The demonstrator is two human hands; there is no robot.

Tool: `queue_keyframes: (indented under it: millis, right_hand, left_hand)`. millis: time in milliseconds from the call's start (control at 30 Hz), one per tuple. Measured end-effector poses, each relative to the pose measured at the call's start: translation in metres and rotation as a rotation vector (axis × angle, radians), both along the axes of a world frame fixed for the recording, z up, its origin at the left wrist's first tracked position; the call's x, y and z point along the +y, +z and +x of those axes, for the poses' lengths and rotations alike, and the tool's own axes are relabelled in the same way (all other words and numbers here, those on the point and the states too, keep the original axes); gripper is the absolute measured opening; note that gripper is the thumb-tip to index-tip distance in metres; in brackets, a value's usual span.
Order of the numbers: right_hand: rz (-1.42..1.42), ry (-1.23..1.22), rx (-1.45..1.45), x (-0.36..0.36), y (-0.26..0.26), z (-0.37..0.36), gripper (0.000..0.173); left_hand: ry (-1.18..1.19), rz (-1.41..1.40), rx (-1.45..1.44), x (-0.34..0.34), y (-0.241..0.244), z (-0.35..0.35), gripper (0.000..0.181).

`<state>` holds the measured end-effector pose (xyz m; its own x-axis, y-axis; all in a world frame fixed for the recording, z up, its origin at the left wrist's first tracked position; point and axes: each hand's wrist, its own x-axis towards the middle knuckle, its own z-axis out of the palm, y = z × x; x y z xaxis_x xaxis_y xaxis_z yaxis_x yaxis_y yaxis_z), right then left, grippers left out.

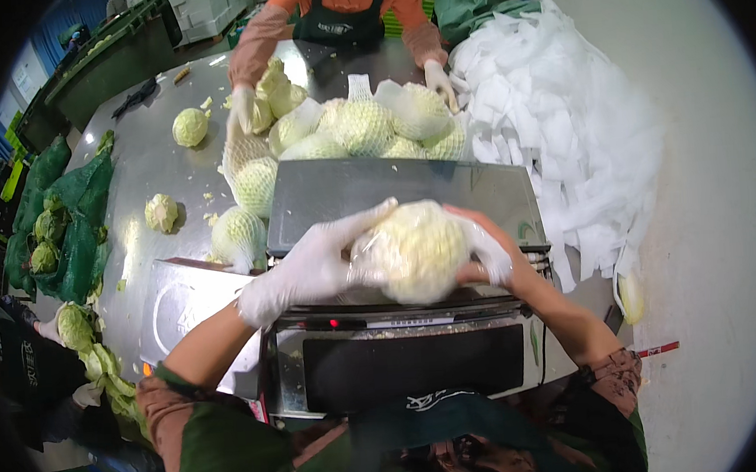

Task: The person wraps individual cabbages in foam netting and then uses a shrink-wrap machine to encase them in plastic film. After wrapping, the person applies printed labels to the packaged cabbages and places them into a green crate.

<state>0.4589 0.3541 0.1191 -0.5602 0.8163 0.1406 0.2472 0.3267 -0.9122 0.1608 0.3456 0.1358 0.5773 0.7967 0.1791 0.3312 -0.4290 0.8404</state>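
Between my two hands is a pale cabbage head in clear plastic film, held over the metal wrapping machine. My left hand, in a white glove, grips its left side. My right hand holds the right side; white glove material covers only part of it, and bare fingers show. Below the cabbage lie the machine's front edge with a small red light and a black pad. Beyond the machine, cabbages in white foam netting are piled together. Another netted cabbage rests left of the machine.
A co-worker's gloved hands reach to the pile from across the steel table. Two bare cabbages sit at left. White foam net sleeves heap at right. Green mesh sacks and another person's gloved hand are at far left.
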Motion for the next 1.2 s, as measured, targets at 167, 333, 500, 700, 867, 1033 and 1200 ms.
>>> queue_keyframes:
  millis: [167,333,500,700,867,1033,1200]
  right_hand:
    - [-0.546,0.126,0.107,-0.106,0.002,0.015,0.058]
    - [-1.337,-0.116,0.159,-0.142,-0.024,0.026,0.046]
    - [-0.597,-0.197,-0.154,-0.157,-0.022,0.043,0.037]
    - [-0.019,-0.223,-0.234,-0.17,-0.028,0.053,0.008]
    - [-0.257,-0.62,0.305,-0.148,-0.063,0.005,0.012]
    - [-0.366,-0.624,0.457,-0.125,-0.055,-0.02,0.014]
    - [-0.519,-0.725,0.625,-0.179,-0.061,0.04,0.017]
  left_hand:
    - [-0.088,-0.304,0.12,-0.097,-0.003,-0.004,0.056]
    - [-0.01,-1.547,-0.499,-0.148,-0.081,0.002,0.044]
    - [0.26,-1.86,-0.764,-0.173,-0.097,0.007,0.039]
    - [0.359,-1.845,-1.29,-0.206,-0.088,-0.016,0.054]
    - [0.289,-1.209,-0.626,-0.238,-0.068,-0.023,0.051]
    - [0.77,-0.877,-0.921,-0.249,-0.087,0.005,0.029]
    - [1.063,-0.843,-0.883,-0.302,-0.106,-0.008,0.032]
